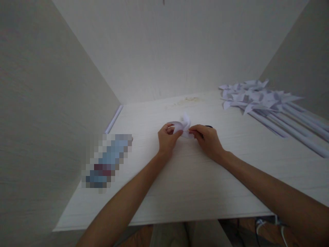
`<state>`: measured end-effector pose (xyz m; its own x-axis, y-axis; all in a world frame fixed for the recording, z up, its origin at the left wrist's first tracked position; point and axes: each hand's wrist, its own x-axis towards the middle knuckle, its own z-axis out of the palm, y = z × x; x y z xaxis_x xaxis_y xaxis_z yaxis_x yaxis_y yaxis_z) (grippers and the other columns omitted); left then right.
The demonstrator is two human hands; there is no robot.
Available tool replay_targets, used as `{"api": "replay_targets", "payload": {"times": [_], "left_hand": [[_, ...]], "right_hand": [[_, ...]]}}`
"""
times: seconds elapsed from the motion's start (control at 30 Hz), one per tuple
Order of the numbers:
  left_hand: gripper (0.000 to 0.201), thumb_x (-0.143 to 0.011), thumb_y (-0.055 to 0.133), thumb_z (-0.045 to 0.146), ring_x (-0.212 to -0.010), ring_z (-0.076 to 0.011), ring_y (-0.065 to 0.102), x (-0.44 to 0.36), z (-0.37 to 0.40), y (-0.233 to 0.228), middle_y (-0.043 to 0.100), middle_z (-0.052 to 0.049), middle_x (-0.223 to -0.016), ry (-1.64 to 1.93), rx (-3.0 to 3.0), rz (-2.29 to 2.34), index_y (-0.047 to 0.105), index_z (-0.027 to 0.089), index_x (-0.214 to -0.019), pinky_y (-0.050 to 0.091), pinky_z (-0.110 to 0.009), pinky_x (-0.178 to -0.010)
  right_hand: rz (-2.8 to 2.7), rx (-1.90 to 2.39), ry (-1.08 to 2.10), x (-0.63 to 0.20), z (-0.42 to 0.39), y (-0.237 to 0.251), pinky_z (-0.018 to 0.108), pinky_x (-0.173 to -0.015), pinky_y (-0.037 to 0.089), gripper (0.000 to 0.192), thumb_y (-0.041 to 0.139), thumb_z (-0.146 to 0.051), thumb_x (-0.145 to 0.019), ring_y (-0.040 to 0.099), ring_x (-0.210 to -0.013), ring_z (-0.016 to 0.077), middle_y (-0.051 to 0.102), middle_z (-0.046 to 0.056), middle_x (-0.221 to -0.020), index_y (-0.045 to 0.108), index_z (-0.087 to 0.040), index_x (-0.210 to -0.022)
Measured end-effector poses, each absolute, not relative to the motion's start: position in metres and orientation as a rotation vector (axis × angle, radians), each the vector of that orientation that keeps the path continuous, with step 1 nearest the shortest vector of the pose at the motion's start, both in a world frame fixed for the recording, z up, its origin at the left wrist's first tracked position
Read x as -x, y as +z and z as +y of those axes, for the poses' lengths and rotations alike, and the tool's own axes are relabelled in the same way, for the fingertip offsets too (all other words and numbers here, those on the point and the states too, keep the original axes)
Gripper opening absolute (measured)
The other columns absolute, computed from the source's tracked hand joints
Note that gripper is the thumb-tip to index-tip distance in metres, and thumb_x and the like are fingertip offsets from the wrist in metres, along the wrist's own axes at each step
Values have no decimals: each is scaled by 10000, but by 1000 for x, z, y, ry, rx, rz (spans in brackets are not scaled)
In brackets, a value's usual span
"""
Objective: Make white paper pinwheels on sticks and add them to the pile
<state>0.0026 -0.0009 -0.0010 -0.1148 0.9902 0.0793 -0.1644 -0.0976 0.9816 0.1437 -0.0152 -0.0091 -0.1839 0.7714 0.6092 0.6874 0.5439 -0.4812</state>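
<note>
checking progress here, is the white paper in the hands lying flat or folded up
Folded up. The white paper, pinched between the left hand and right hand, curls into raised loops above the table rather than lying spread flat.

Small white folded paper piece, curled flaps up, mid-table between both hands

The setting appeared to be a plain indoor craft station, most likely in a home or small workroom; which of the two could not be told. A white wood-grain table was enclosed by bare pale walls at nine, twelve and three o'clock. A batch of finished paper pinwheels on rolled paper sticks lay at two o'clock. Cables trailed over a wooden floor at five o'clock.
</note>
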Motion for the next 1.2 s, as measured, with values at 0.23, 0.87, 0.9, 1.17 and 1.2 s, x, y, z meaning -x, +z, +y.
{"api": "replay_targets", "payload": {"times": [0.23,0.87,0.9,1.17,1.2], "left_hand": [[268,-496,679,120,-512,-88,554,-3,-2,1,626,10,-595,1440,-1045,1093,557,125,-735,434,-225,-546],[255,-503,670,124,-526,-97,564,-5,-5,3,635,3,-610,1380,-1120,1124,568,133,-737,439,-229,-549],[271,-500,670,118,-522,-94,563,-5,-5,3,635,6,-608,1394,-1106,1129,566,134,-750,438,-227,-546],[303,-493,672,118,-536,-96,570,-5,-3,1,639,2,-624,1429,-1075,1138,558,131,-774,442,-228,-546],[304,-492,674,123,-539,-98,571,-5,-4,1,639,0,-627,1427,-1074,1139,558,132,-773,444,-231,-547]], "right_hand": [[-1990,1168,87,-146,-16,-12,253,-603,414,211,413,-163,-815,594,-655,156,668,64,-750,623,-153,-799],[-1988,1287,98,-141,-19,-9,227,-538,364,175,454,-238,-817,567,-553,132,653,49,-674,603,-153,-781],[-1991,1292,105,-140,-20,-9,227,-532,364,175,456,-236,-816,567,-546,132,649,51,-664,602,-146,-782],[-1957,1288,112,-140,-20,-10,217,-511,355,172,447,-239,-809,564,-524,120,640,34,-624,590,-159,-754],[-1956,1288,111,-141,-20,-10,217,-511,355,172,446,-241,-809,563,-525,119,640,33,-627,589,-162,-755]]}}
